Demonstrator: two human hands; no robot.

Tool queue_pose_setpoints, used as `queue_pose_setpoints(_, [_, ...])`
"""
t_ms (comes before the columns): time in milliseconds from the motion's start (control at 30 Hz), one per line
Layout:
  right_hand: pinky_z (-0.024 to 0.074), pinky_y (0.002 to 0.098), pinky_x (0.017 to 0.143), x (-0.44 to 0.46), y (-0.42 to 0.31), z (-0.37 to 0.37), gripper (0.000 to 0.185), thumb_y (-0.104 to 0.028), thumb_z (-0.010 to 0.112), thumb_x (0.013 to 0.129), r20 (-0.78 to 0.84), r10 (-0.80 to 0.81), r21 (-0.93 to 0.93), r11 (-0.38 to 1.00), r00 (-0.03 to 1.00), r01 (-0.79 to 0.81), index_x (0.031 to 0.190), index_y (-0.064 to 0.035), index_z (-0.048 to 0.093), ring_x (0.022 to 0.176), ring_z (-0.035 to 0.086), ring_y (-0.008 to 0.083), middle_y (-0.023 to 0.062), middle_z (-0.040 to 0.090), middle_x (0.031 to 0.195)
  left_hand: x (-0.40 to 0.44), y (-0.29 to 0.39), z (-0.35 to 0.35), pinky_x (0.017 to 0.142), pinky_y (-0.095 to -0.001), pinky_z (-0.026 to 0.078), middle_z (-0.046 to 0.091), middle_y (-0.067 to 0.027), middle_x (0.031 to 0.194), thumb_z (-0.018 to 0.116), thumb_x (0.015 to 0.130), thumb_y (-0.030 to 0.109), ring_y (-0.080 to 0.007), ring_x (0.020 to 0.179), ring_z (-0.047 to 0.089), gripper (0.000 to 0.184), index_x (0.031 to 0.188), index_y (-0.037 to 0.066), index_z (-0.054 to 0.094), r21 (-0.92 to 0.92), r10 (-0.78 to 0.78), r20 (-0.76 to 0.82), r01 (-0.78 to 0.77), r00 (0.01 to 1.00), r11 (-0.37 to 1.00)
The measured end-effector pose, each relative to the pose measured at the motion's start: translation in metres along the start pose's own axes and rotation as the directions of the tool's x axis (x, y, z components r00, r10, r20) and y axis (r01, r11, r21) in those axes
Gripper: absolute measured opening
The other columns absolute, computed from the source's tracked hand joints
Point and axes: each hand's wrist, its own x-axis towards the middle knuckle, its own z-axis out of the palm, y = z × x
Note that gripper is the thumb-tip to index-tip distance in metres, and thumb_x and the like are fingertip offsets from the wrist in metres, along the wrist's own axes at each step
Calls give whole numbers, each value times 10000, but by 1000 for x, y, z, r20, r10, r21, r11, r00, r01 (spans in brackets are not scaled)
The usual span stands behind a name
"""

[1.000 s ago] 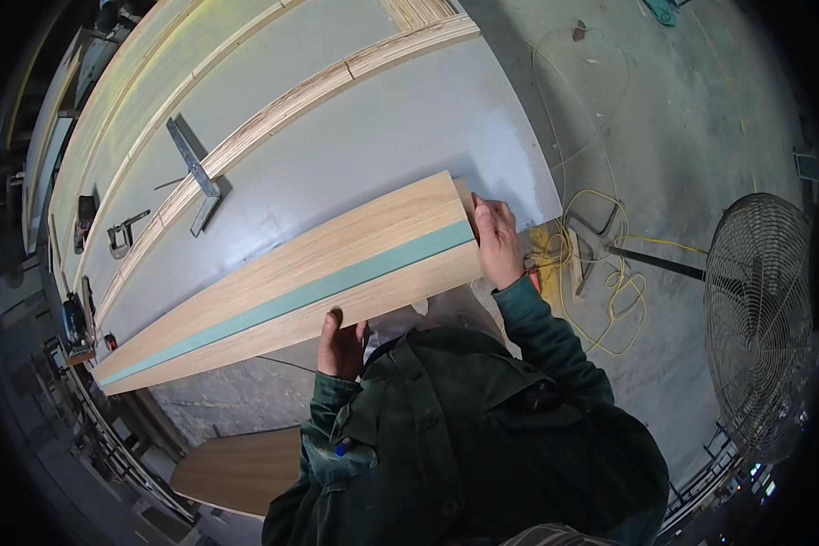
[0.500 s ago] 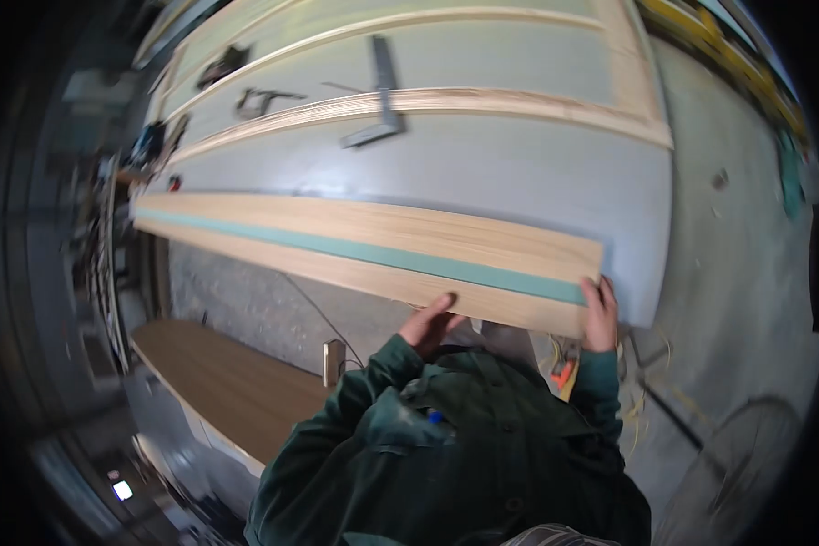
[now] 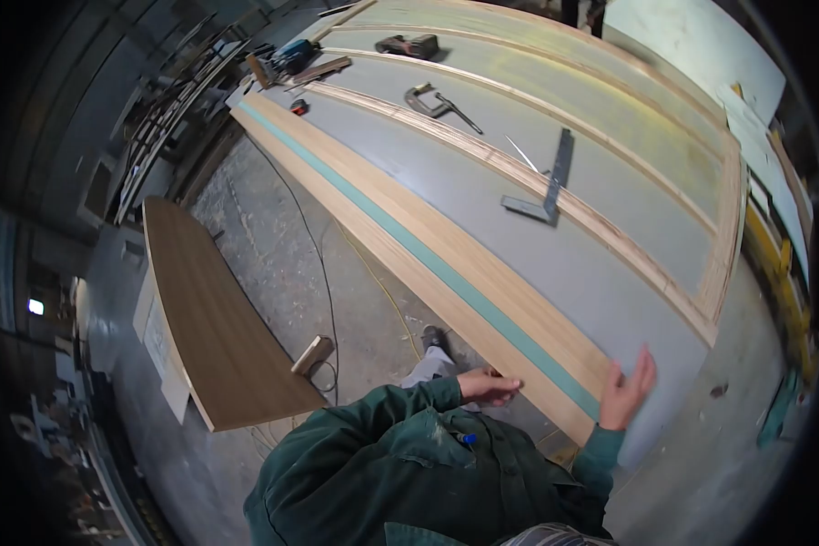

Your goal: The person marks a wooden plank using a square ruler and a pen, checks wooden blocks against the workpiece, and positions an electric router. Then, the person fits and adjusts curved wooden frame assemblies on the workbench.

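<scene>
A long pale wooden board (image 3: 400, 238) with a green stripe along its length lies on the near edge of the grey worktable (image 3: 651, 314). My left hand (image 3: 489, 387) is closed at the board's near long edge, close to its right end. What its fingers do under the edge is hidden. Beside the opposite edge, at the same end, my right hand (image 3: 626, 393) has its fingers spread and holds nothing. Part of the right palm overlaps the board's corner, and I cannot tell whether it touches.
A framework of wooden strips (image 3: 601, 232) lies on the table with a square (image 3: 551, 191), a clamp (image 3: 441, 105) and a tape measure (image 3: 299, 107). Left stands a brown wooden panel (image 3: 218, 318). Cables (image 3: 326, 264) run across the floor.
My view has turned, so the board now slants down to the right. My right hand has let go of the board's end and opened; my left remains at the near edge.
</scene>
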Motion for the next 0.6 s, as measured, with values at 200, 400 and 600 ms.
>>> queue_pose_setpoints(200, [382,462,949,42,-119,108,616,-247,676,795,335,-318,106,948,887,300,1323,-30,446,1138,445,375,189,478,1236,-24,4,-70,658,-209,437,584,-15,914,637,898,216,-78,774,526,484,1305,67,423,108,154,76,-161,985,981])
queue_pose_setpoints(400, [404,451,914,63,-206,198,597,-355,635,826,486,-249,7,960,838,281,1304,-36,474,1069,517,341,178,557,1140,-99,30,-195,812,-247,428,579,-23,1065,622,909,233,-100,940,518,526,1365,77,411,59,322,-115,-317,940,947])
queue_pose_setpoints(600, [439,403,878,93,-258,263,484,-357,569,884,470,-134,5,989,872,149,1205,5,552,1017,537,366,192,582,1052,-229,24,-301,834,-256,466,590,-101,1155,583,929,204,-127,960,554,495,1358,47,392,-118,337,-565,-477,754,871])
